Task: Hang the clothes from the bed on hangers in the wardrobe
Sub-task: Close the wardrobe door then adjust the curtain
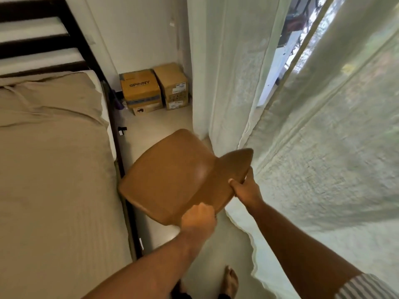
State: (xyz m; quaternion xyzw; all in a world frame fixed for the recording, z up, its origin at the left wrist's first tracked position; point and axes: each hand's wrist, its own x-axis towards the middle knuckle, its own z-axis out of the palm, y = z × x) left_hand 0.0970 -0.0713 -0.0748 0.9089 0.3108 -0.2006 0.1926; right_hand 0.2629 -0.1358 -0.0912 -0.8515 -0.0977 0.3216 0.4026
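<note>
A brown moulded chair (pixel 172 175) stands in the narrow gap between the bed (pixel 49 169) and the curtains. My left hand (pixel 198 216) grips the near edge of its seat. My right hand (pixel 244 186) grips the lower edge of its backrest, thumb on top. The bed on the left has a beige sheet, and no clothes lie on the part I see. No wardrobe or hangers are in view.
Pale sheer curtains (pixel 313 158) hang along the right, close to the chair. Stacked cardboard boxes (pixel 153 89) sit on the floor in the far corner. The dark bed frame (pixel 121 152) edges the strip of floor. My bare foot (pixel 231 281) is at the bottom.
</note>
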